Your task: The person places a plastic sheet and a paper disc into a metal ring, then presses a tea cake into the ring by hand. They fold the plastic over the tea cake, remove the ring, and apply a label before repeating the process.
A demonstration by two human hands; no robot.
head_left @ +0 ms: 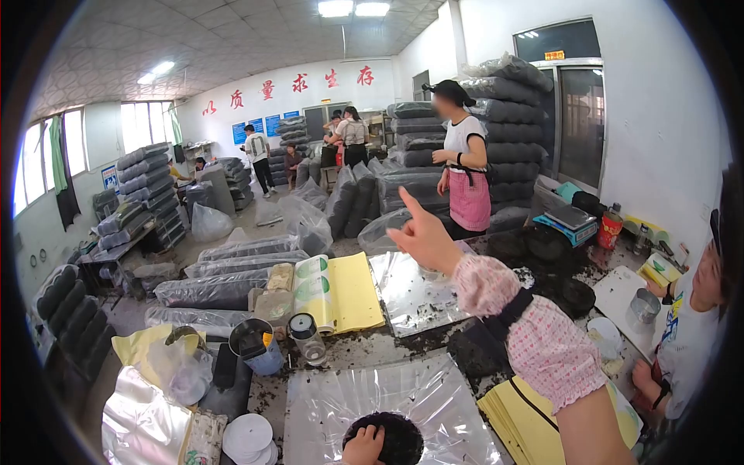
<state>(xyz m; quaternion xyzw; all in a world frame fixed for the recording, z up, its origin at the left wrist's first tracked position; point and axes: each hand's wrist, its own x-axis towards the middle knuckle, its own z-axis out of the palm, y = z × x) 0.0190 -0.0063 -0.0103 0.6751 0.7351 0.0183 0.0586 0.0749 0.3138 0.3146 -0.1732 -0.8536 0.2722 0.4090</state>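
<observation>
My left hand [363, 446] rests at the bottom edge of the view, fingers bent and gripping a round black cake [401, 435] that looks like dried seaweed. Under the cake lies a clear plastic sheet [318, 407] on the worktable. Raised in front of me is my right hand [428, 242], its index finger stretched out and pointing up and away, with nothing in it. A pink patterned sleeve and a black band cover that wrist. Below the right arm lies a stack of yellow printed bags [515, 422], partly hidden by it.
A glass jar [308, 341], a blue cup [260, 353] and white discs [249, 438] stand on the left. At right are a scale [570, 221] and a co-worker [682, 333] beside a metal ring [645, 306]. Another person [463, 147] stands ahead, near stacked dark bundles [508, 139].
</observation>
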